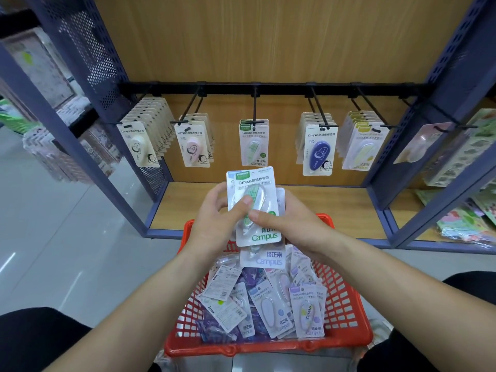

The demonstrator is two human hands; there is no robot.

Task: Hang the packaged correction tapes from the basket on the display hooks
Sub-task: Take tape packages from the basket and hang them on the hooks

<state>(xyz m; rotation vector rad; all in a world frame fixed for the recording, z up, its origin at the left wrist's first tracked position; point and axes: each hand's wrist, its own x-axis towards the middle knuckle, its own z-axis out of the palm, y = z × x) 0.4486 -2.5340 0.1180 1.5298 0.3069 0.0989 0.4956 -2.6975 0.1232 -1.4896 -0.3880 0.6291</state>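
between both hands' thumbs and fingers (243, 208), green correction tape pack (253, 202).

Both bare forearms are extended toward 12 o'clock and converge, the left hand (214, 218) being curled with its thumb pressed at 3 o'clock, while the right hand (284, 224) is closed from 4 o'clock, thumb laid toward 9 o'clock, thumbs nearly touching.
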